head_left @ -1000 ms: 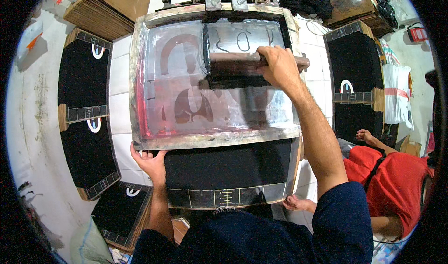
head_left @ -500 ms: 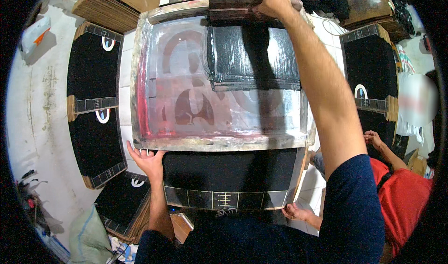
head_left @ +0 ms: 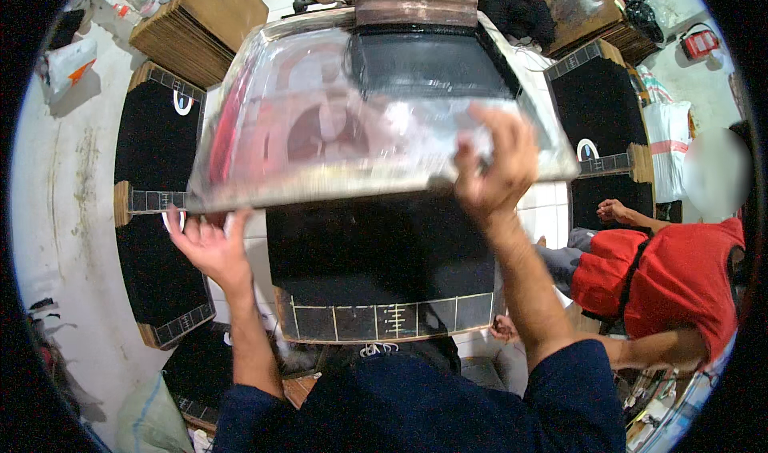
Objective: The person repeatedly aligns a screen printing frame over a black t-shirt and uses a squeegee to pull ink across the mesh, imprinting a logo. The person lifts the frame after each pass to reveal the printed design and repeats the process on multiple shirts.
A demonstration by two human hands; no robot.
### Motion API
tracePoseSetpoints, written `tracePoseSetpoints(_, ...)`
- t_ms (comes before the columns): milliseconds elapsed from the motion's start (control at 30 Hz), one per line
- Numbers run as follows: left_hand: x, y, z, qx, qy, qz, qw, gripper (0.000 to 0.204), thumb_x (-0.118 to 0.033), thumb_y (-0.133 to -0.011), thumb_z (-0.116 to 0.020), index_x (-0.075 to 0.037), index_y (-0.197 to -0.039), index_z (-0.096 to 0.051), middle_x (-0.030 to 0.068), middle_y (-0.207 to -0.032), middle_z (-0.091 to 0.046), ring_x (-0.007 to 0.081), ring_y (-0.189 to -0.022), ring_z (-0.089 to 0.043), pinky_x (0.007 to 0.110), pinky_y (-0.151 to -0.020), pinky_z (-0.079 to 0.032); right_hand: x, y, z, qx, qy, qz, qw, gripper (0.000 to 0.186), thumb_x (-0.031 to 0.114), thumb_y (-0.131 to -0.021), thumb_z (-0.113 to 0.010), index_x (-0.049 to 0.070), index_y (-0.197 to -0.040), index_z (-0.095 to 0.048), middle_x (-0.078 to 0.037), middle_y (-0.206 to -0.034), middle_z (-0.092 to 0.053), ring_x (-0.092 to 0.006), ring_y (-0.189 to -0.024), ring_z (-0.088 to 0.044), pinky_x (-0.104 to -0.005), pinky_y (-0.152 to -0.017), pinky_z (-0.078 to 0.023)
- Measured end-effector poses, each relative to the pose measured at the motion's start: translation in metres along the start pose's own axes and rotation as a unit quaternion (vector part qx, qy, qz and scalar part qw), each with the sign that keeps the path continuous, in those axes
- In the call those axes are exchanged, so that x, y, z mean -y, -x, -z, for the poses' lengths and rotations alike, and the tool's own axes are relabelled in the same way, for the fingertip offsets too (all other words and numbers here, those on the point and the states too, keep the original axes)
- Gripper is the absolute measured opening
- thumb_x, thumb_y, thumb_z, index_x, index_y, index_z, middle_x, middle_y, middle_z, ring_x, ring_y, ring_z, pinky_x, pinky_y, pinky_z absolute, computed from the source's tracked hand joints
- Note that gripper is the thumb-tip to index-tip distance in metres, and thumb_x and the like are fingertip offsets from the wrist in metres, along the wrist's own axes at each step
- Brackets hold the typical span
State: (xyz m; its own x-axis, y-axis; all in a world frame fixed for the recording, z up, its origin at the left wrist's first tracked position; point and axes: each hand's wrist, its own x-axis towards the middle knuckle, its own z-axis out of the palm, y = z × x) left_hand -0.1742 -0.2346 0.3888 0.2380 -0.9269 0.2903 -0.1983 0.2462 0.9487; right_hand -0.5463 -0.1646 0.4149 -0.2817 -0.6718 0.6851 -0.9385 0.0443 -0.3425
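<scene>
A screen printing frame (head_left: 344,196) with a pale rim and translucent mesh is tilted, its near edge raised. Large rounded shapes show in the mesh, and a patch of black ink (head_left: 432,62) covers its far right part. My left hand (head_left: 212,249) grips the near left corner from below, thumb by the rim. Over the near right rim is my right hand (head_left: 500,165), smeared by motion, its fingers apart and bent, nothing seen in them. A wide squeegee (head_left: 416,6) rests at the far end of the frame. Below the frame lies black fabric on a printing board (head_left: 384,253).
Boards with black fabric and a white print (head_left: 160,133) line the left, and similar boards (head_left: 600,105) the right. Stacked brown boards (head_left: 204,21) stand at the far left. A co-worker in a red top (head_left: 680,285) sits at the right, one hand by my board's near corner.
My right hand has let go of the squeegee and come back to the near right rim. The frame's near edge has risen, with my left hand at its corner.
</scene>
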Motion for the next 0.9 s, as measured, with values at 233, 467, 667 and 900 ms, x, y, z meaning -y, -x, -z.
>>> tracePoseSetpoints(233,0.195,-0.019,0.111,0.060,-0.169,0.068,0.981,0.024,-0.021,-0.103,-0.063,0.003,-0.097,-0.064,0.0084,-0.083,-0.066,0.0164,-0.076,-0.058,0.034,-0.068,-0.048,0.039,-0.197,0.037,-0.011,0.071,-0.077,0.994,0.058,0.061,-0.097,-0.052,0.009,-0.108,-0.076,-0.019,-0.105,-0.074,-0.0382,-0.103,-0.071,-0.0474,-0.088,-0.054)
tracePoseSetpoints(467,0.352,0.242,0.214,0.339,-0.447,0.369,0.742,0.039,-0.034,-0.102,-0.054,0.000,-0.099,-0.073,0.0210,-0.086,-0.072,0.0360,-0.080,-0.069,0.048,-0.073,-0.053,0.062,-0.261,0.029,0.005,0.144,-0.121,0.982,0.064,0.064,-0.097,-0.049,0.009,-0.113,-0.076,-0.019,-0.106,-0.076,-0.0351,-0.106,-0.071,-0.0443,-0.091,-0.052)
tracePoseSetpoints(667,0.344,0.265,0.202,0.281,-0.469,0.413,0.728,0.033,-0.028,-0.100,-0.053,-0.001,-0.104,-0.071,0.0220,-0.090,-0.072,0.0376,-0.083,-0.069,0.048,-0.074,-0.052,0.067,-0.271,0.017,0.034,0.089,-0.141,0.986,0.058,0.060,-0.094,-0.056,0.008,-0.109,-0.078,-0.015,-0.097,-0.077,-0.0294,-0.094,-0.072,-0.0405,-0.087,-0.052)
tracePoseSetpoints(900,0.345,0.254,0.183,0.244,-0.481,0.412,0.734,0.027,-0.020,-0.098,-0.053,-0.002,-0.110,-0.069,0.0231,-0.095,-0.072,0.0396,-0.087,-0.069,0.049,-0.076,-0.052,0.068,-0.279,0.000,0.037,0.116,-0.107,0.987,0.057,0.061,-0.095,-0.054,0.011,-0.108,-0.079,-0.014,-0.097,-0.077,-0.0294,-0.095,-0.072,-0.0407,-0.087,-0.051)
